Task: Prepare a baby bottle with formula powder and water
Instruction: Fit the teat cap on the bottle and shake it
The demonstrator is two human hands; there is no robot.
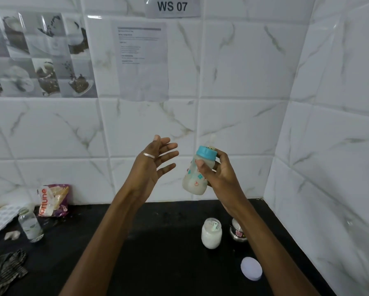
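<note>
Blue is the cap [206,153] of the baby bottle [197,176], which is held up in the air above the black counter [158,231] by the right hand [219,174], with the thumb and fingers curled round its middle. The bottle is tipped a little, with its teat pointed up and to the right and its milky bottom pointed down toward the left hand [153,165], which is held open just beside it, fingers spread, with nothing in it. A shake could be done by the right hand alone, it is thought, and the open powder jar [211,233] is seen well below on the counter
</note>
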